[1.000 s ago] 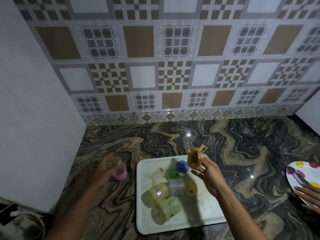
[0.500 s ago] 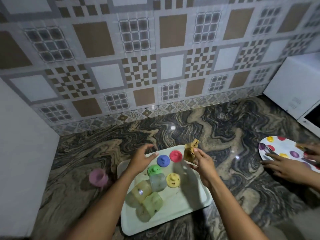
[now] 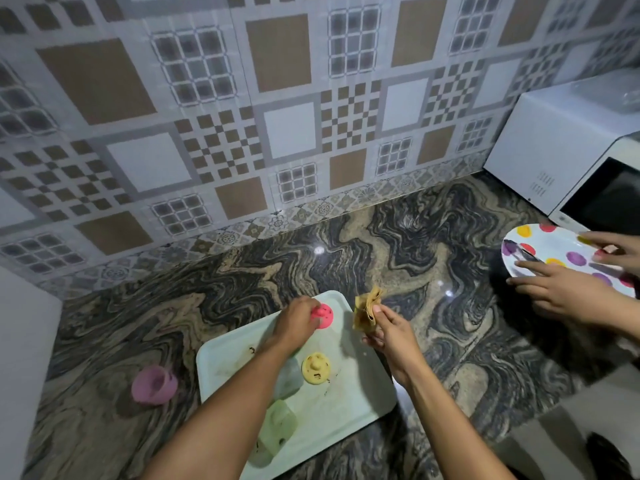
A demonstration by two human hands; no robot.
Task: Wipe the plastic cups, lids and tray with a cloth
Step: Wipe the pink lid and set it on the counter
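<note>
The red lid is taken at the far corner of the white tray by the left grip, whose fingers are curled over the lid's left edge. Whether the lid is lifted off the tray cannot be told. Just right of that grip, the right grip is closed in a pinch on a folded tan cloth, which is held upright over the tray's far-right edge, apart from the lid.

The step in hand is judged to be the fetching of a lid for wiping. The next move calls for lid and cloth to be brought together, with the lid steadied while its speckled face is rubbed.

Nearer the person than the left grip, a yellow lid with dark specks lies on the tray. A clear cup and a green cup lie beside the left forearm. Well left of the left grip, a pink cup rests on the marbled tabletop. Far right of the right grip, a spotted plate is handled by another person.
</note>
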